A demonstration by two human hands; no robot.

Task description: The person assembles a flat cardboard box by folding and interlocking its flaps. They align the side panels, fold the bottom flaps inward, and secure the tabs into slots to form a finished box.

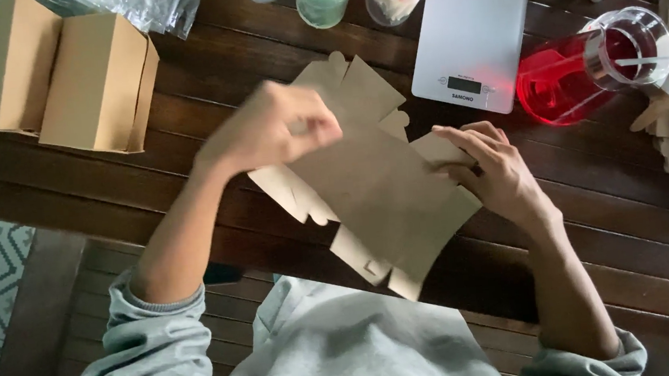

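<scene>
Cardboard is what I have in hand: a flat brown box blank [374, 185] with its flaps and tabs spread out, lying on the dark wooden table [207, 86] just in front of the white kitchen scale [470, 38]. By my judgement the folding has barely begun. The blank is mostly flat, no walls stand up, and no tab is locked into a slot. Two finished brown boxes [63, 74] stand well to the left of the scale, so the shape I am after is plain; every wall and the closing flaps remain to be done on this one.

My left hand [270, 129] is blurred, curled into a loose fist over the blank's upper left part. It seems to pinch a flap edge, but I cannot tell for sure. My right hand [496, 167] lies half open on the blank's right edge, below the scale, fingers [458, 134] curved over a small flap, pressing rather than clamping it.

To the right of the scale stands a clear jug of red liquid [580, 73].
</scene>
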